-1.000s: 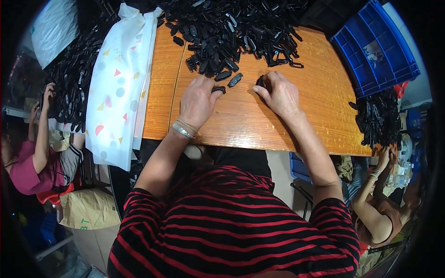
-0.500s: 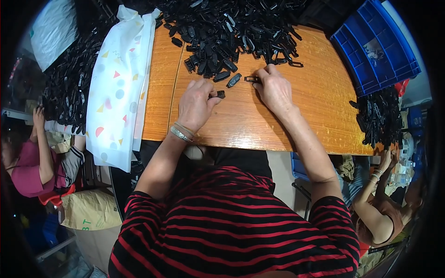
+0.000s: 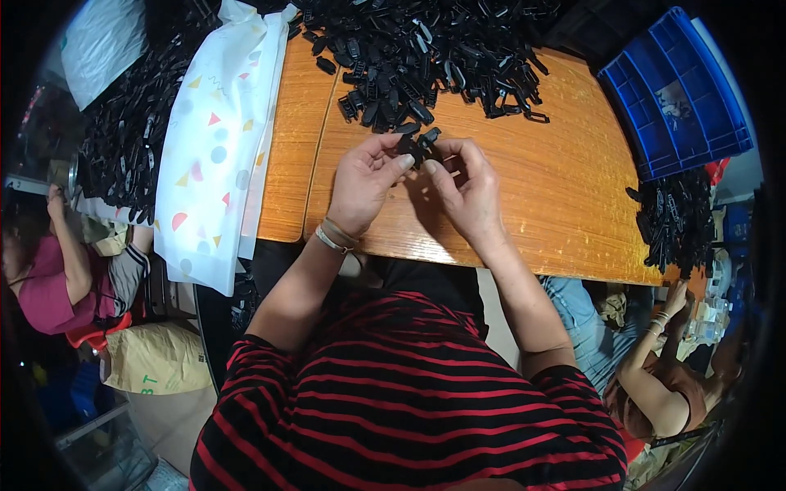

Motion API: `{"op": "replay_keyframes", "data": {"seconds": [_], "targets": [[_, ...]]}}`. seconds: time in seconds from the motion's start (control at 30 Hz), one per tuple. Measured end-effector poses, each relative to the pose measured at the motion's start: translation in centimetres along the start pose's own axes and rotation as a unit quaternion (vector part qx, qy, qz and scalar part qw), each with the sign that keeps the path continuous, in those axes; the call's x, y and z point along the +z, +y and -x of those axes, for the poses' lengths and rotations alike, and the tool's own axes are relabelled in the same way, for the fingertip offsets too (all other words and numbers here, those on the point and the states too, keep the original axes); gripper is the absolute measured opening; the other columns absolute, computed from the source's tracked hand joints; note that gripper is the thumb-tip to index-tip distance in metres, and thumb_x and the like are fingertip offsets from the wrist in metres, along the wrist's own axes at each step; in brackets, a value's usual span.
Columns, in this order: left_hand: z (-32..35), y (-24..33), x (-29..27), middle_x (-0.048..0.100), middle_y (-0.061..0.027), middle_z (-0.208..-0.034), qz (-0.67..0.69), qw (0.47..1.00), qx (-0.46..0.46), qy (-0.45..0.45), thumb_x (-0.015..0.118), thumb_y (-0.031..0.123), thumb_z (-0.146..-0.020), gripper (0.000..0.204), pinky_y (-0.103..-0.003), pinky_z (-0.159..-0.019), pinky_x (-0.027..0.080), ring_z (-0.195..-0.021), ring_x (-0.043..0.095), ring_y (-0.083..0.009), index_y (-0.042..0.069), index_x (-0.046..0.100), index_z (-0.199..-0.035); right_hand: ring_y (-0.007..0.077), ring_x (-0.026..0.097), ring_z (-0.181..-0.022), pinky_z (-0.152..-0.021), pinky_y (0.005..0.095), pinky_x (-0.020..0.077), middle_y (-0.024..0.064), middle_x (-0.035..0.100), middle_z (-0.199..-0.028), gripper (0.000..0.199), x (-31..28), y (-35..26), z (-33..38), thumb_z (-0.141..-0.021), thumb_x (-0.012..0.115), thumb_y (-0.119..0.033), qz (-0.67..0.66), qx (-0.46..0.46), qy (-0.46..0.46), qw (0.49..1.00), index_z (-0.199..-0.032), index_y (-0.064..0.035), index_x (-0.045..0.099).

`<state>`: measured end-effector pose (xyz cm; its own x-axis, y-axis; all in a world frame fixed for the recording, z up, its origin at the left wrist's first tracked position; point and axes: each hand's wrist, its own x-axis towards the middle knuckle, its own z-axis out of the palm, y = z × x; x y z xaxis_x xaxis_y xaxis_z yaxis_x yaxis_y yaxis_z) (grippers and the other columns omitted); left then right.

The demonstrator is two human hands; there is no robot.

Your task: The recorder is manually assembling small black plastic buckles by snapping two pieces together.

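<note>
Above the near part of the table, my left hand (image 3: 365, 182) and my right hand (image 3: 469, 190) are close together, thumbs and fingers pinching small black plastic pieces (image 3: 421, 147) that look like buckle parts. The pieces meet between my fingertips; whether they are joined I cannot tell. Just beyond my fingers spreads a large heap of similar black plastic pieces (image 3: 393, 61), some long and rounded, others open frames. One loose piece lies right behind my fingertips, partly hidden by what I hold.
The wooden table (image 3: 557, 204) carries a white patterned plastic sheet (image 3: 214, 155) at left, with another black heap (image 3: 127, 143) beyond it. At right stand a blue crate (image 3: 675, 94) and a smaller black pile (image 3: 674, 217). Two people sit at the sides, their hands near those piles.
My hands have come together and lifted off the tabletop, bringing the left hand's piece against the open frame piece from the right. The whole view has shifted slightly.
</note>
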<state>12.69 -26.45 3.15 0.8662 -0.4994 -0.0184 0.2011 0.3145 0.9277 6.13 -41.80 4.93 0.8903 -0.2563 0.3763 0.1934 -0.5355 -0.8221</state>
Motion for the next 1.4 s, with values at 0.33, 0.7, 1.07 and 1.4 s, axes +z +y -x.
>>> {"op": "replay_keyframes", "data": {"seconds": [0.33,0.7,1.07,1.4], "targets": [[0.5,-0.2,-0.4,0.064,-0.0033,-0.094,-0.023,0.998,0.057,-0.001,0.061,-0.001,-0.089,0.031,-0.018,-0.068,0.049,-0.076,0.06,-0.005,-0.003,0.057,-0.12,0.0149,0.061,-0.069,-0.056,0.0252,0.0493,0.0087,0.058,-0.084,0.021,0.9,-0.6,0.3,-0.081,0.07,-0.002,0.002,-0.081,0.005,0.997,-0.1,0.0002,0.061],[2.6,-0.8,0.5,0.057,0.0001,-0.093,-0.143,0.983,0.112,-0.014,0.051,0.007,-0.097,0.025,-0.016,-0.066,0.043,-0.074,0.052,-0.0028,-0.003,0.057,-0.119,0.03,0.063,-0.074,-0.06,0.036,0.0506,0.0128,0.056,-0.084,0.027,2.6,-0.3,2.2,-0.076,0.073,-0.006,0.065,-0.112,0.037,0.991,-0.099,-0.0026,0.06],[2.1,0.0,1.3,0.055,0.0003,-0.076,-0.024,0.998,0.02,-0.061,0.046,0.025,-0.101,0.029,-0.02,-0.065,0.043,-0.07,0.05,-0.0062,0.003,0.057,-0.086,0.0162,0.056,-0.073,-0.067,0.028,0.0482,0.0091,0.058,-0.088,0.039,3.5,-0.6,3.7,-0.083,0.07,-0.009,-0.067,-0.017,-0.003,0.998,-0.116,-0.0019,0.051],[-4.1,-0.2,2.8,0.065,-0.0098,-0.076,-0.553,0.814,0.174,0.041,0.062,0.024,-0.091,0.021,-0.033,-0.062,0.049,-0.071,0.064,-0.0243,0.003,0.061,-0.091,0.0293,0.064,-0.077,-0.067,0.0386,0.0513,0.0144,0.062,-0.095,0.022,-7.1,7.0,-4.5,-0.082,0.07,-0.014,0.316,-0.015,0.044,0.948,-0.102,-0.0042,0.066]]}}
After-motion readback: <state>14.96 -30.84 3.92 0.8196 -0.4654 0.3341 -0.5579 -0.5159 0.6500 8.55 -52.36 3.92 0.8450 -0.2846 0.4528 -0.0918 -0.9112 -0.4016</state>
